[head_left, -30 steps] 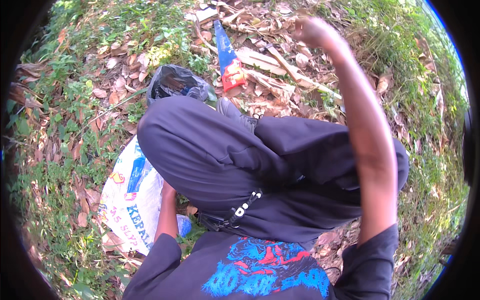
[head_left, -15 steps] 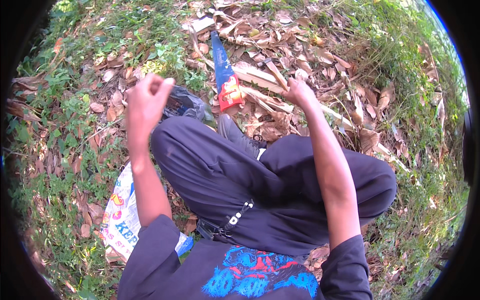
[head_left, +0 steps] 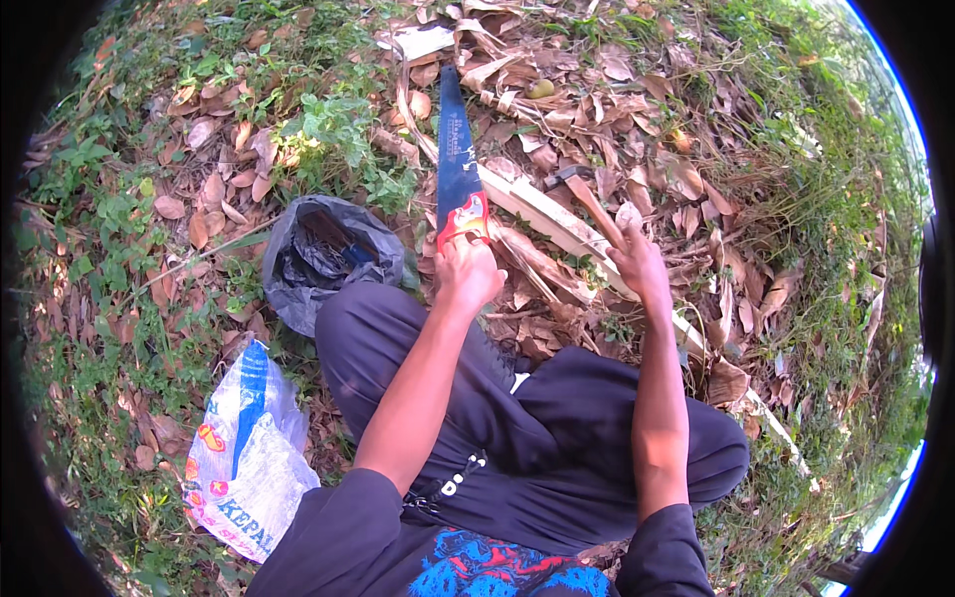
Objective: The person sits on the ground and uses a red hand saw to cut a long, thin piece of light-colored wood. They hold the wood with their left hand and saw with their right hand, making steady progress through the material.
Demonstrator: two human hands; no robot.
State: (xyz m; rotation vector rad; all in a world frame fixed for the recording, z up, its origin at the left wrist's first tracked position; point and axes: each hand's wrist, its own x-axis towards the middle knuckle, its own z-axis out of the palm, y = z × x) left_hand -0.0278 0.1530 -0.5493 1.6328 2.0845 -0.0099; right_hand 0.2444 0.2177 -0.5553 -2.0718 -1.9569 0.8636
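Note:
A hand saw [head_left: 455, 139] with a blue blade and a red and yellow handle lies on the dry leaves ahead of my crossed legs, its blade directed away from me. My left hand [head_left: 468, 273] is closed round the near end of its handle. To the right, my right hand [head_left: 639, 261] grips the wooden handle of a hammer [head_left: 595, 207]. The hammer's dark head points away and to the left, near a pale strip of wood [head_left: 552, 224]. That strip runs diagonally between the saw and the hammer.
Beside my left knee stands an open black plastic bag [head_left: 290, 289] with dark things inside, hard to make out. A white printed sack [head_left: 269, 468] lies nearer on the left. A small greenish fruit [head_left: 540, 90] and a pale flat piece [head_left: 423, 42] lie among leaves farther off.
My left hand has come from above the black bag rightward onto the saw handle. My right hand stays on the hammer's handle. The view has shifted, uncovering the bag.

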